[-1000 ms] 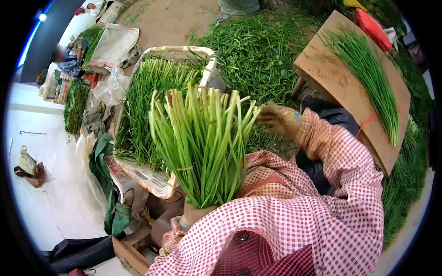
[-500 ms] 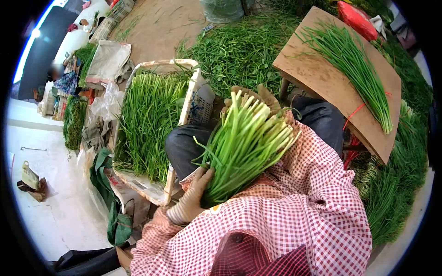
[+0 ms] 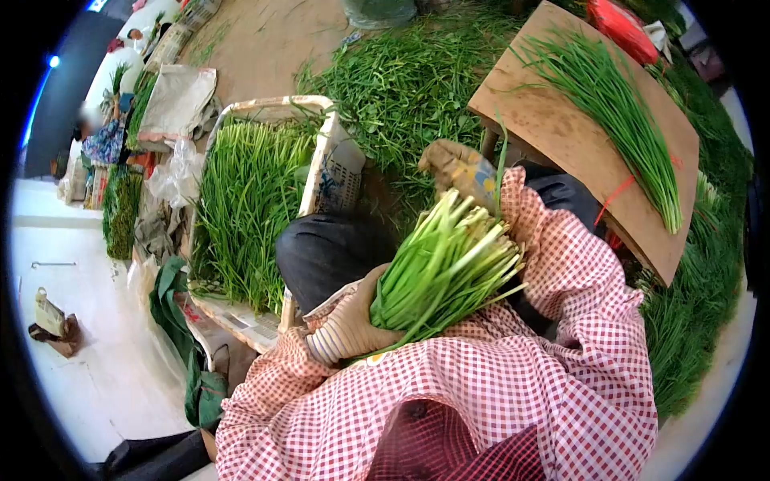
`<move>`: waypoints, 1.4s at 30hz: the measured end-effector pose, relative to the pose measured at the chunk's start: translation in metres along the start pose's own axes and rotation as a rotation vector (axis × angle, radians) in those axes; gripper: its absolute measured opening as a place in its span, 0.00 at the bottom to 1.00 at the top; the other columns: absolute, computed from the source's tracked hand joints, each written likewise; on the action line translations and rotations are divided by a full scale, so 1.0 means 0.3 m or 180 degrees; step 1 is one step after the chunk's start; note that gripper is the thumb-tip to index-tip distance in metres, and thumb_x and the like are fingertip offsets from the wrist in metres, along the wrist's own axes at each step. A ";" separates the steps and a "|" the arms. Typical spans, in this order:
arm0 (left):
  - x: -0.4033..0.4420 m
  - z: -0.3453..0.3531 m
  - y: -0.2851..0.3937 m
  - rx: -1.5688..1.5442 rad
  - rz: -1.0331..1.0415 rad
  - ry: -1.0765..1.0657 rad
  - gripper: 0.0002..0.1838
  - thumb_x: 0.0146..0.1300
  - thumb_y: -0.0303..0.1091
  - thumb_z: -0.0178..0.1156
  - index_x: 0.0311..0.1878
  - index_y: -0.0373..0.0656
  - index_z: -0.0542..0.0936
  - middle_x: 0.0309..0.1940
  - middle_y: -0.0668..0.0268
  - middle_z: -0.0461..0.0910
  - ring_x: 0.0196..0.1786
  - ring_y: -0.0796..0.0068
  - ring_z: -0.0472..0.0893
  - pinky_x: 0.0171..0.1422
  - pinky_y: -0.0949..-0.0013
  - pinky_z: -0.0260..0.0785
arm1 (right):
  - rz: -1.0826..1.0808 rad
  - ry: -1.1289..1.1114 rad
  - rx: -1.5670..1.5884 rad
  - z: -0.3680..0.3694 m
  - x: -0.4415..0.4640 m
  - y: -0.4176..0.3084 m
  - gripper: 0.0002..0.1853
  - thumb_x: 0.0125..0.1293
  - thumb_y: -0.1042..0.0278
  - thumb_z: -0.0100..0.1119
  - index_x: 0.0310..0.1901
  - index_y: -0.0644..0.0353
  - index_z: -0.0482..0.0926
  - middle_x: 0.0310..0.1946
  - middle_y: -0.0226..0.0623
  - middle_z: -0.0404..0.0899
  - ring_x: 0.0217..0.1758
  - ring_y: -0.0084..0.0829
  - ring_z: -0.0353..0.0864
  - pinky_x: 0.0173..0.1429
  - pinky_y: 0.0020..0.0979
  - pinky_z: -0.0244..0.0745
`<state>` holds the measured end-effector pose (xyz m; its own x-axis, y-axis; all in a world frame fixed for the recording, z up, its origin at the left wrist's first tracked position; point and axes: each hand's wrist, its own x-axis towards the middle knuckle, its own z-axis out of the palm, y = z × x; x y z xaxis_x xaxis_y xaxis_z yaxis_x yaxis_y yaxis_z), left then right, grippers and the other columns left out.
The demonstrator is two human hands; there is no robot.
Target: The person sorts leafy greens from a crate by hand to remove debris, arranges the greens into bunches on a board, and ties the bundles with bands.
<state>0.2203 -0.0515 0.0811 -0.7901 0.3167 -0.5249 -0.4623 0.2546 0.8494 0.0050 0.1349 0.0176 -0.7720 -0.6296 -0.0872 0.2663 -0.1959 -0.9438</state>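
Now we have the brown wooden board (image 3: pixel 549 120) on our right, the white rectangular plastic basket (image 3: pixel 318 160) of greens (image 3: pixel 249 204) on our left and, between them in front of us, the thick pale-ended bundle of green stalks (image 3: pixel 437 276). Our pale-gloved left hand (image 3: pixel 350 322) wraps round its leafy part, while our tan-gloved right hand (image 3: pixel 463 173) curls just beside the pale ends, whether pinching anything we can't tell.

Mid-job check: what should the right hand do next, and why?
Probably pat the pale stalk ends level with the right hand: they jut out unevenly, that gloved hand is close by them, and the left hand grips the bunch of chives.
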 end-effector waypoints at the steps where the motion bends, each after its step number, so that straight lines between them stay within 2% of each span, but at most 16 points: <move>1: -0.016 0.016 -0.005 0.0416 0.0282 0.0278 0.61 0.42 0.38 0.78 0.74 0.38 0.47 0.64 0.50 0.68 0.65 0.62 0.70 0.68 0.63 0.63 | -0.0663 0.0145 -0.0571 -0.068 0.069 0.012 0.12 0.72 0.60 0.50 0.42 0.59 0.77 0.36 0.35 0.79 0.27 0.21 0.78 0.30 0.24 0.77; 3: -0.041 0.040 -0.015 0.0797 0.0549 0.0617 0.61 0.43 0.39 0.77 0.74 0.38 0.45 0.63 0.47 0.68 0.64 0.58 0.72 0.67 0.62 0.65 | -0.1905 0.0883 -0.1896 -0.201 0.206 0.032 0.15 0.71 0.55 0.52 0.44 0.60 0.76 0.30 0.34 0.76 0.29 0.24 0.77 0.34 0.25 0.78; 6: -0.051 0.058 -0.011 0.1071 0.0714 0.0774 0.61 0.47 0.41 0.74 0.75 0.38 0.40 0.62 0.40 0.67 0.63 0.46 0.73 0.66 0.61 0.66 | -0.0238 0.0034 -0.1424 -0.187 0.116 -0.299 0.28 0.67 0.46 0.55 0.60 0.60 0.70 0.39 0.41 0.77 0.35 0.32 0.82 0.28 0.33 0.83; 9: -0.038 0.065 -0.041 0.0958 0.0742 0.0773 0.62 0.46 0.40 0.74 0.75 0.38 0.40 0.63 0.41 0.67 0.62 0.46 0.72 0.66 0.60 0.66 | 0.0349 -0.1609 -0.3076 -0.047 0.111 -0.314 0.25 0.65 0.51 0.61 0.58 0.54 0.74 0.52 0.44 0.79 0.52 0.33 0.78 0.55 0.33 0.77; 13: -0.046 0.052 -0.009 0.1036 0.0785 0.0709 0.62 0.46 0.40 0.74 0.75 0.38 0.40 0.62 0.41 0.67 0.62 0.46 0.73 0.65 0.60 0.66 | 0.1441 -0.3234 -0.3319 0.095 0.094 -0.247 0.22 0.62 0.51 0.64 0.50 0.60 0.80 0.41 0.38 0.83 0.42 0.32 0.83 0.43 0.33 0.78; 14: -0.048 0.048 0.001 0.1038 0.0706 0.0707 0.63 0.46 0.40 0.75 0.75 0.37 0.39 0.62 0.41 0.67 0.62 0.47 0.73 0.66 0.60 0.66 | 0.1442 -0.3535 -0.2012 0.023 0.134 -0.132 0.14 0.63 0.59 0.62 0.43 0.60 0.83 0.35 0.33 0.84 0.38 0.29 0.81 0.40 0.32 0.76; 18: -0.054 0.044 -0.060 0.0746 0.0652 0.0906 0.63 0.45 0.40 0.75 0.75 0.38 0.38 0.63 0.43 0.67 0.63 0.50 0.73 0.67 0.61 0.65 | -0.0174 -0.2830 -0.4080 0.130 0.102 -0.145 0.05 0.63 0.66 0.56 0.33 0.53 0.81 0.28 0.29 0.79 0.33 0.28 0.77 0.39 0.32 0.74; 19: -0.061 0.045 -0.053 0.0747 0.0643 0.0900 0.63 0.45 0.40 0.75 0.75 0.38 0.38 0.63 0.43 0.67 0.63 0.50 0.73 0.67 0.61 0.65 | 0.2593 -0.1221 -0.3789 0.132 0.224 0.079 0.07 0.65 0.64 0.54 0.33 0.54 0.80 0.28 0.32 0.79 0.34 0.31 0.79 0.40 0.33 0.75; 21: -0.075 0.041 -0.019 0.0404 0.0276 0.0996 0.63 0.45 0.40 0.75 0.75 0.38 0.38 0.64 0.45 0.66 0.64 0.53 0.71 0.68 0.61 0.64 | -0.0272 -0.2317 -0.5615 0.106 0.187 -0.146 0.09 0.67 0.64 0.54 0.44 0.56 0.79 0.30 0.37 0.78 0.34 0.33 0.79 0.37 0.34 0.76; 22: -0.074 0.035 -0.057 0.0368 0.0376 0.1061 0.64 0.45 0.40 0.75 0.75 0.39 0.39 0.66 0.47 0.65 0.66 0.56 0.69 0.70 0.62 0.62 | 0.0416 -0.1942 -0.5058 0.028 0.280 -0.110 0.09 0.68 0.64 0.53 0.44 0.56 0.77 0.31 0.38 0.78 0.34 0.32 0.79 0.37 0.33 0.76; 26: -0.108 0.004 -0.179 0.0042 0.0455 0.1428 0.60 0.43 0.40 0.77 0.75 0.39 0.47 0.66 0.53 0.65 0.67 0.62 0.67 0.71 0.63 0.60 | -0.0345 0.0367 -0.4449 -0.070 0.268 -0.074 0.06 0.70 0.69 0.51 0.38 0.59 0.77 0.32 0.40 0.77 0.31 0.31 0.75 0.33 0.34 0.71; 29: -0.150 0.008 -0.117 -0.1399 -0.0060 0.1518 0.46 0.46 0.37 0.76 0.67 0.37 0.62 0.58 0.58 0.74 0.58 0.70 0.75 0.64 0.66 0.67 | 0.1990 -0.0763 -0.4199 -0.105 0.239 0.026 0.25 0.69 0.56 0.54 0.65 0.55 0.67 0.59 0.48 0.73 0.61 0.44 0.74 0.63 0.42 0.72; 30: -0.159 0.006 -0.123 -0.1382 -0.0093 0.1524 0.46 0.46 0.37 0.76 0.67 0.37 0.62 0.58 0.58 0.74 0.58 0.70 0.75 0.64 0.66 0.67 | 0.1994 -0.0777 -0.4163 -0.097 0.230 0.030 0.25 0.69 0.56 0.54 0.65 0.55 0.67 0.59 0.48 0.73 0.61 0.44 0.74 0.63 0.42 0.72; 34: -0.150 0.005 -0.135 -0.1075 -0.0058 0.1723 0.41 0.48 0.35 0.75 0.64 0.36 0.66 0.52 0.60 0.79 0.52 0.71 0.78 0.59 0.67 0.71 | 0.1950 -0.0664 -0.0716 -0.075 0.127 -0.049 0.32 0.65 0.44 0.57 0.64 0.53 0.68 0.58 0.45 0.74 0.60 0.38 0.74 0.57 0.41 0.76; 39: -0.131 0.001 -0.135 -0.1140 -0.0279 0.1718 0.41 0.46 0.34 0.74 0.64 0.36 0.67 0.51 0.60 0.79 0.51 0.70 0.78 0.59 0.66 0.70 | 0.0878 -0.2007 -0.1981 0.042 0.030 -0.101 0.30 0.63 0.42 0.59 0.57 0.58 0.75 0.47 0.41 0.81 0.52 0.34 0.79 0.54 0.36 0.75; 42: -0.138 0.005 -0.144 -0.1004 -0.0383 0.1840 0.40 0.46 0.33 0.72 0.64 0.37 0.67 0.52 0.60 0.79 0.52 0.70 0.78 0.59 0.65 0.70 | 0.0601 -0.1677 -0.2362 0.067 0.035 -0.075 0.23 0.64 0.51 0.59 0.51 0.62 0.78 0.39 0.40 0.83 0.44 0.35 0.81 0.50 0.35 0.75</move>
<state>0.2736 -0.0743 0.0660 -0.7736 -0.2602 -0.5778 -0.5869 -0.0497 0.8081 0.0025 0.1178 0.0443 -0.3431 -0.8979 -0.2757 -0.2169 0.3613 -0.9069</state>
